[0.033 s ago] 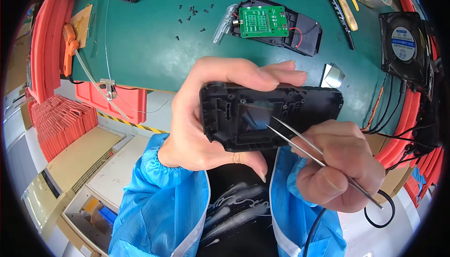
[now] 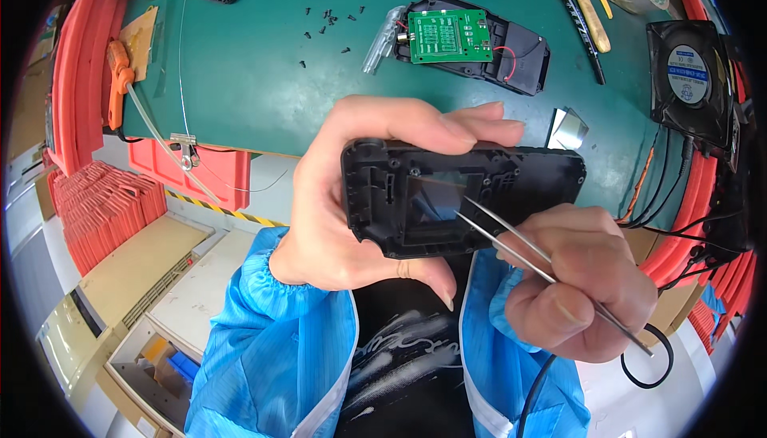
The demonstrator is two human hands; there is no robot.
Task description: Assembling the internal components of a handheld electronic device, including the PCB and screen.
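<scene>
From the wearer's head, the fisheye view is looking down and forward — the left hand (image 2: 321, 222) and right hand (image 2: 583, 290) are showing close at mid-frame, the table (image 2: 256, 103) is stretching across the top, the blue jacket (image 2: 268, 358) is filling below.

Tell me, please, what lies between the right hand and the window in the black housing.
In the head view, the tweezers lie there, reaching from the right hand over the window.
</scene>
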